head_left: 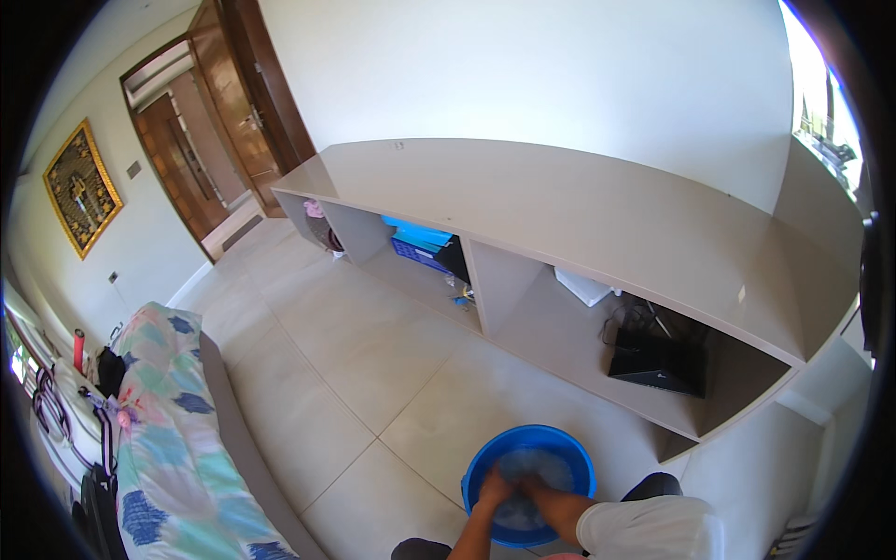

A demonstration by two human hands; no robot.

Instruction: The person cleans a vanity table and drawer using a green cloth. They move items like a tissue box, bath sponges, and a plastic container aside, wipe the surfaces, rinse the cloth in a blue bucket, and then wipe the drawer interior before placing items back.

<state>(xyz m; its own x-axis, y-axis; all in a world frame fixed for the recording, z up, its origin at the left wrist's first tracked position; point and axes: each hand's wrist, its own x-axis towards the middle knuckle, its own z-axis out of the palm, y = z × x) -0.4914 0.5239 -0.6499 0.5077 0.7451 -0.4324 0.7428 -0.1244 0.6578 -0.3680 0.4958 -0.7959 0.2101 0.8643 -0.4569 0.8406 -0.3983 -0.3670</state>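
A round blue plastic basin (591,476) stands on the tiled floor at the lower middle, holding cloudy, sudsy water. Both arms reach down into it. My left hand (494,486) is at the basin's left side, partly under the water. Close beside it, my right hand (532,484) dips in from the lower right, its fingers hidden in the suds. Whether either hand holds anything cannot be made out.
A long low beige shelf unit (560,189) runs beyond the basin, with a black router (658,360) and a blue plastic crate (418,252) in its compartments. A sofa with a patterned cover (175,434) is at left. An open wooden door (231,105) stands at upper left.
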